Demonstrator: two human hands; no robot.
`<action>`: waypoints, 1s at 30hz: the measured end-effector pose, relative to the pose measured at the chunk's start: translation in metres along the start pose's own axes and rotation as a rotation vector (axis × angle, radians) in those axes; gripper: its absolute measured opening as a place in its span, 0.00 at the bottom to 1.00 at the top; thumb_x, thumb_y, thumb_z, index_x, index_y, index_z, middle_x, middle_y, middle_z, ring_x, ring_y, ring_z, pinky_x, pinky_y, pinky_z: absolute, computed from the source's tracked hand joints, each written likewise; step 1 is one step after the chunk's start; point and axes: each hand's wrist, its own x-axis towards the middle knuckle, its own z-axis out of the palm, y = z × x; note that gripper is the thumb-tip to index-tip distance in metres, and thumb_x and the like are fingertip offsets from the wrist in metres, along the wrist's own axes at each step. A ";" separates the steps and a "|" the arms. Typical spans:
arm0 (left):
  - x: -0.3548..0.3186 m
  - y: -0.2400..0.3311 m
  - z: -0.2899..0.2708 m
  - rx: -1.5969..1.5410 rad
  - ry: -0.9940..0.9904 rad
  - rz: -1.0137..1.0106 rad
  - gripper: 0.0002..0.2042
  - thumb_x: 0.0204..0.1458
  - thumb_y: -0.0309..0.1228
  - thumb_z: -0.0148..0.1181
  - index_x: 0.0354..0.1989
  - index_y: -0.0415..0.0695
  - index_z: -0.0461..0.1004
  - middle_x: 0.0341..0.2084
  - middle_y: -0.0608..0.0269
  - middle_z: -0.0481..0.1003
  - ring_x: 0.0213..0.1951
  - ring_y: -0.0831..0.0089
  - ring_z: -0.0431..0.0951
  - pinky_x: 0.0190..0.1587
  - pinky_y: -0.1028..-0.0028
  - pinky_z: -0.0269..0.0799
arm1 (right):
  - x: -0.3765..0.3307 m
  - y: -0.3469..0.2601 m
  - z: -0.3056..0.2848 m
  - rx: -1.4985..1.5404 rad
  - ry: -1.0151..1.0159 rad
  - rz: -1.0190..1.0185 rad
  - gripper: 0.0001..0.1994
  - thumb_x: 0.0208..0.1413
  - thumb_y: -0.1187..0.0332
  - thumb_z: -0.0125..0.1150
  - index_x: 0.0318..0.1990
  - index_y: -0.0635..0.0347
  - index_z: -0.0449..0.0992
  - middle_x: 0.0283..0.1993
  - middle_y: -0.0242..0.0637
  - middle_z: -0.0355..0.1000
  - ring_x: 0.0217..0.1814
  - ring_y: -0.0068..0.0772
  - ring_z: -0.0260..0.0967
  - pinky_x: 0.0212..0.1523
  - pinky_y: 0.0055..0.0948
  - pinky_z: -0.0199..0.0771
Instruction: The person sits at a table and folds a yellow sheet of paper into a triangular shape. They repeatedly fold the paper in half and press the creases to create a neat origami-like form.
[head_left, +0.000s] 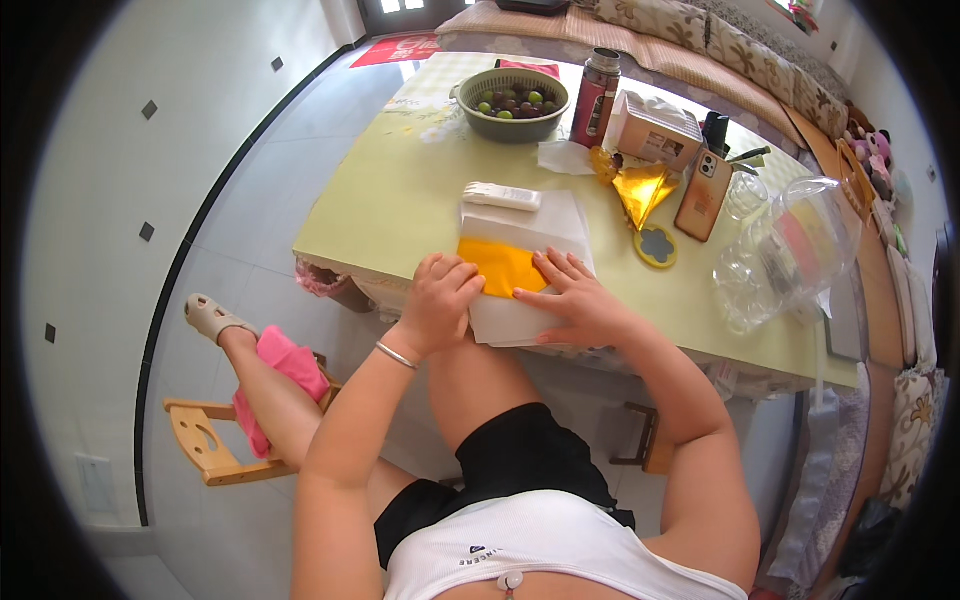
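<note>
A bright orange-yellow sheet (497, 264), paper or thin cloth, lies on white paper (566, 222) at the table's near edge. My left hand (438, 298), with a silver bangle at its wrist, has its fingers curled over the sheet's left edge; its fingertips are partly hidden. Spread flat, my right hand (580, 302) rests with its fingers on the sheet's right part and the white paper. Just beyond the sheet, a small white elongated object (502, 197) lies on the paper. Farther right are a folded shiny gold piece (643, 192) and a yellow-rimmed round piece (655, 246).
On the pale green table (385, 200) stand a colander of grapes (515, 125), a dark red thermos (596, 100), a tissue box (660, 135), a phone (703, 197) and a large clear plastic container (785, 255). A wooden stool (205, 450) is at the lower left; a sofa (640, 45) stands behind.
</note>
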 end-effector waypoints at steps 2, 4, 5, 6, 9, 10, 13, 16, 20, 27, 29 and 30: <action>-0.007 0.000 -0.001 0.043 -0.005 0.059 0.12 0.46 0.26 0.59 0.41 0.43 0.79 0.44 0.60 0.78 0.51 0.61 0.74 0.62 0.58 0.64 | -0.003 0.010 -0.001 0.057 0.001 -0.050 0.32 0.53 0.51 0.70 0.67 0.32 0.70 0.78 0.55 0.48 0.82 0.60 0.38 0.79 0.52 0.37; -0.008 0.000 -0.001 0.051 0.010 0.100 0.10 0.48 0.27 0.59 0.39 0.43 0.78 0.42 0.61 0.78 0.50 0.62 0.75 0.61 0.59 0.65 | -0.005 0.019 -0.003 0.123 0.005 -0.082 0.27 0.55 0.56 0.70 0.64 0.33 0.75 0.79 0.51 0.49 0.82 0.57 0.38 0.79 0.52 0.36; -0.007 0.000 -0.001 0.039 0.028 0.110 0.09 0.48 0.27 0.59 0.38 0.43 0.78 0.41 0.62 0.78 0.49 0.62 0.75 0.60 0.59 0.65 | -0.007 0.023 -0.005 0.125 0.017 -0.091 0.25 0.54 0.58 0.70 0.62 0.35 0.77 0.77 0.50 0.52 0.81 0.56 0.41 0.78 0.51 0.40; -0.005 0.002 -0.003 0.026 0.046 0.119 0.07 0.48 0.28 0.60 0.36 0.42 0.78 0.39 0.62 0.78 0.48 0.62 0.76 0.60 0.60 0.66 | -0.008 0.026 -0.007 0.128 0.028 -0.100 0.24 0.54 0.61 0.70 0.60 0.37 0.78 0.76 0.50 0.55 0.81 0.55 0.45 0.78 0.49 0.43; 0.007 0.011 -0.005 -0.182 0.057 0.097 0.06 0.45 0.24 0.65 0.33 0.42 0.79 0.37 0.61 0.80 0.45 0.61 0.78 0.56 0.60 0.70 | -0.007 0.029 0.000 0.229 0.151 -0.096 0.18 0.52 0.66 0.71 0.53 0.46 0.82 0.70 0.48 0.65 0.74 0.53 0.57 0.73 0.45 0.58; 0.011 0.015 -0.005 -0.249 0.051 0.079 0.06 0.44 0.24 0.66 0.32 0.42 0.78 0.37 0.60 0.80 0.44 0.60 0.78 0.55 0.60 0.71 | -0.007 0.028 0.004 0.279 0.206 -0.089 0.17 0.51 0.67 0.71 0.50 0.49 0.84 0.67 0.48 0.69 0.72 0.53 0.62 0.70 0.43 0.63; 0.015 0.022 0.002 -0.420 0.023 -0.019 0.06 0.45 0.22 0.67 0.32 0.40 0.78 0.36 0.57 0.80 0.41 0.57 0.79 0.50 0.60 0.74 | 0.004 -0.008 0.012 0.344 0.381 0.075 0.10 0.50 0.68 0.71 0.40 0.57 0.83 0.57 0.44 0.77 0.63 0.51 0.71 0.62 0.40 0.73; 0.017 0.020 0.010 -0.516 0.017 -0.212 0.07 0.46 0.22 0.67 0.34 0.39 0.78 0.34 0.54 0.79 0.38 0.57 0.79 0.45 0.62 0.75 | 0.018 -0.028 0.029 0.247 0.550 0.160 0.08 0.48 0.69 0.72 0.28 0.60 0.77 0.52 0.42 0.78 0.58 0.48 0.73 0.57 0.40 0.74; 0.011 0.018 0.018 -0.526 0.100 -0.486 0.10 0.48 0.22 0.67 0.40 0.38 0.78 0.33 0.54 0.78 0.37 0.61 0.78 0.42 0.66 0.75 | 0.024 -0.031 0.039 0.212 0.623 0.241 0.09 0.45 0.69 0.71 0.24 0.59 0.75 0.52 0.41 0.79 0.56 0.46 0.73 0.56 0.41 0.72; 0.010 0.024 0.033 -0.385 0.138 -0.628 0.13 0.46 0.21 0.68 0.42 0.39 0.78 0.33 0.57 0.76 0.36 0.64 0.76 0.44 0.67 0.74 | 0.026 -0.033 0.037 0.183 0.595 0.280 0.08 0.45 0.70 0.69 0.25 0.58 0.74 0.53 0.39 0.78 0.57 0.45 0.71 0.57 0.40 0.71; 0.011 0.026 0.034 -0.354 0.135 -0.634 0.14 0.45 0.21 0.68 0.42 0.39 0.78 0.32 0.57 0.76 0.37 0.63 0.76 0.44 0.67 0.74 | 0.026 -0.032 0.038 0.181 0.601 0.287 0.06 0.46 0.71 0.68 0.29 0.58 0.76 0.52 0.39 0.78 0.56 0.44 0.72 0.56 0.40 0.71; 0.011 0.026 0.034 -0.338 0.133 -0.638 0.14 0.45 0.21 0.68 0.42 0.39 0.78 0.32 0.57 0.76 0.37 0.63 0.76 0.44 0.66 0.74 | 0.027 -0.032 0.038 0.182 0.603 0.289 0.06 0.47 0.71 0.68 0.31 0.58 0.77 0.52 0.38 0.78 0.56 0.44 0.72 0.56 0.40 0.71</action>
